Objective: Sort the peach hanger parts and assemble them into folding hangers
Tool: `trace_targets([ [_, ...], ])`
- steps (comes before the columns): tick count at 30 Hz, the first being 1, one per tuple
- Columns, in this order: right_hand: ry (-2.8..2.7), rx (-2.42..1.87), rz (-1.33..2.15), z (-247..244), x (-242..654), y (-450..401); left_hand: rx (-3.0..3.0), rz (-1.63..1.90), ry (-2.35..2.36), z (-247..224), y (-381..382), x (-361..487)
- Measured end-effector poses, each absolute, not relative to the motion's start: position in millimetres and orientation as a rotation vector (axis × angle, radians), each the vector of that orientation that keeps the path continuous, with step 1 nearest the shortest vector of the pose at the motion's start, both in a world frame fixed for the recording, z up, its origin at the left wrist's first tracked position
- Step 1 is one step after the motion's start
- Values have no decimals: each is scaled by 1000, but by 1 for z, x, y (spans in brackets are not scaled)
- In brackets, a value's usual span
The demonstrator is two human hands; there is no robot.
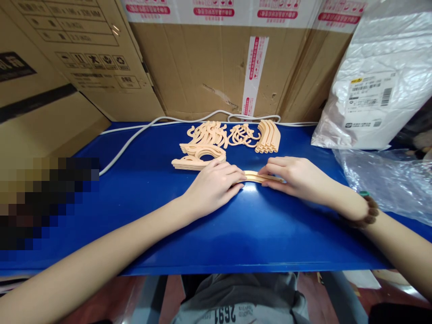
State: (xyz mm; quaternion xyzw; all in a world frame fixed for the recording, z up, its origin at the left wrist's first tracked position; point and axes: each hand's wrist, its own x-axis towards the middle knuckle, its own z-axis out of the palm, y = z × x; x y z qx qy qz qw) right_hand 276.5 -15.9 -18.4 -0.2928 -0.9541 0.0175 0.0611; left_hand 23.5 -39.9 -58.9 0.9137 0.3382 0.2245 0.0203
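Observation:
Both hands hold a curved beige plastic hanger arm [252, 176] just above or on the blue tabletop. My left hand [218, 182] pinches its left end between thumb and fingers. At the other end, the fingers and thumb of my right hand [286, 175] close on the same piece. Part of the piece is covered by my fingers. Just behind my left hand lies a small stack of beige hanger pieces [192, 162], partly hidden by it. Farther back are a heap of beige hooks [207, 134], some thinner hook pieces [242, 134] and a row of nested curved arms [269, 136].
Cardboard boxes [202, 63] stand along the back and left of the blue table [216, 238]. A white cable [131, 141] runs along the rear. To the right are a white plastic parcel bag [367, 103] and clear plastic wrap [381, 180]. The left side is pixelated.

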Motion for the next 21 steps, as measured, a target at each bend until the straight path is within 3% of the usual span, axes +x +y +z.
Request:
trace_targets([
  [7,-2843,-930,362,-18,282,-11,2905,674,1107,-58,-39,23],
  [14,-2826,-945,407,-18,281,-11,2938,654,1120,-57,-39,25],
  [17,-2805,-941,290,-15,277,-8,2950,678,1129,-58,-39,26],
  [21,-2760,-984,-199,-3,270,15,2952,698,1119,-58,-40,26],
])
